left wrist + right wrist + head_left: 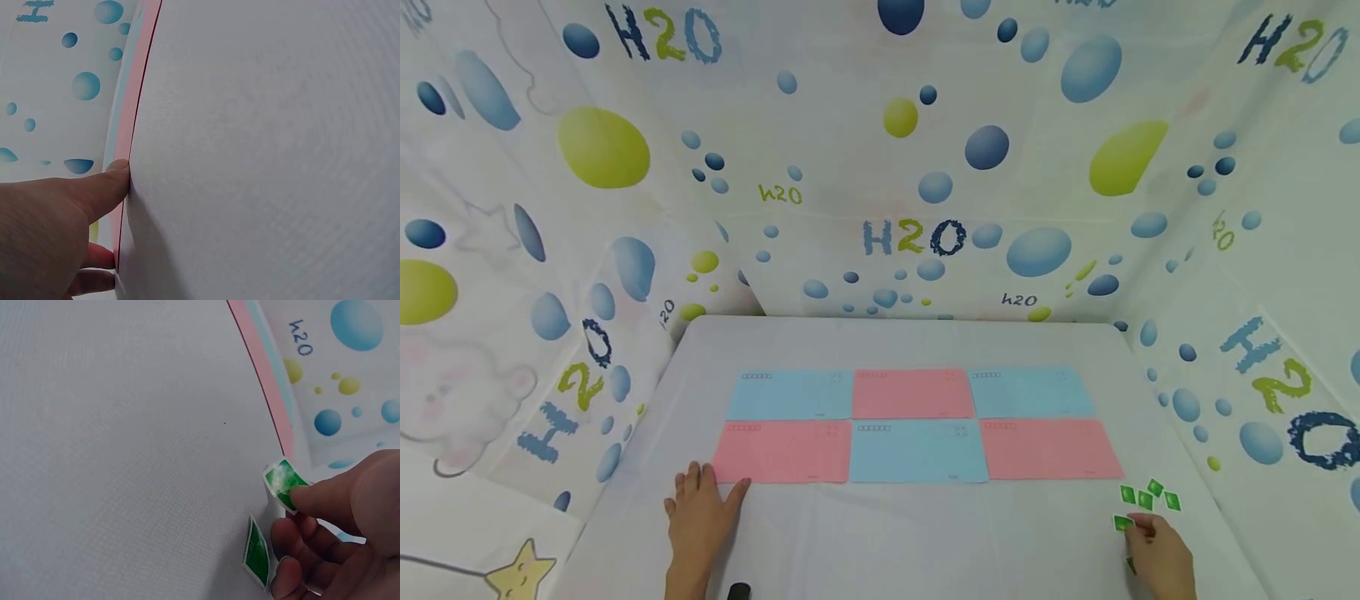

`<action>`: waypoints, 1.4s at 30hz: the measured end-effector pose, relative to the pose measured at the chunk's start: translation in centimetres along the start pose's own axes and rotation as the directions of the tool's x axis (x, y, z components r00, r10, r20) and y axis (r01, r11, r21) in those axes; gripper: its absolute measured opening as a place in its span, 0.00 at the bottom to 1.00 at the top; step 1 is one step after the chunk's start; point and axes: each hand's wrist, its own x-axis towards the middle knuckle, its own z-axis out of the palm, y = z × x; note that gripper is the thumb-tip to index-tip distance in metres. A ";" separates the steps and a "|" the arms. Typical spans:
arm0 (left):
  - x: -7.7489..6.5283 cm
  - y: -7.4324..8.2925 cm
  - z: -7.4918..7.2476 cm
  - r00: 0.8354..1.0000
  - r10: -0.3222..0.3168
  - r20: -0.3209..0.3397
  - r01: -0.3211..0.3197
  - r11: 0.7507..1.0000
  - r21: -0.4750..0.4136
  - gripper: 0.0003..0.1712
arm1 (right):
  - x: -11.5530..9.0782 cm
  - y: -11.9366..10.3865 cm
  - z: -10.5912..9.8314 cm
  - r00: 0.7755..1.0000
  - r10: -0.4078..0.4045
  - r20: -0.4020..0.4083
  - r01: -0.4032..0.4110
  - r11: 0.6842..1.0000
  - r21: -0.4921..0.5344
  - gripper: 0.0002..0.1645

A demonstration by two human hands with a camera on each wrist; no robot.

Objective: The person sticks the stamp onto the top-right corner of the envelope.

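Observation:
My right hand (1159, 552) pinches a small green stamp-like piece with a white border (284, 481) between thumb and fingers, at the right of the table. Another green piece (256, 553) lies on the cloth below that hand in the right wrist view. Several more green pieces (1145, 500) lie just beyond it in the head view. On the left, my left hand (702, 521) rests with spread fingers at the lower left corner of a pink envelope (782, 452). Its thumb touches the near edge of the pink paper in the left wrist view.
Pink and blue envelopes lie edge to edge in two rows, among them a blue one (917, 452) at front middle and a pink one (1051, 450) at front right. A dark object (739, 592) shows at the near edge. Patterned cloth (850, 167) walls the table.

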 end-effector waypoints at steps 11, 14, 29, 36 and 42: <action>-0.1 -0.2 -0.9 0.999 0.038 -0.019 -0.038 0.998 -0.046 0.48 | 0.9 -2.0 -1.1 0.999 -0.034 0.040 0.031 0.996 0.085 0.22; 0.0 -0.3 -1.0 0.999 0.027 -0.025 -0.028 0.998 -0.048 0.48 | 1.0 -2.5 -1.1 0.998 -0.050 0.035 0.045 0.991 0.128 0.22; -0.1 0.0 -0.9 1.000 0.004 -0.031 -0.006 0.999 -0.040 0.48 | 0.6 -2.9 -1.2 0.999 -0.015 0.051 0.005 0.978 0.209 0.24; -0.4 0.2 -0.5 1.000 0.004 -0.027 -0.005 0.999 -0.034 0.49 | 0.5 -2.8 -1.0 0.997 0.063 0.043 -0.071 0.972 0.226 0.25; -0.5 0.4 -0.3 0.999 0.005 -0.035 -0.006 1.000 -0.025 0.49 | 0.3 -2.4 -1.1 0.998 0.051 0.027 -0.056 0.969 0.239 0.25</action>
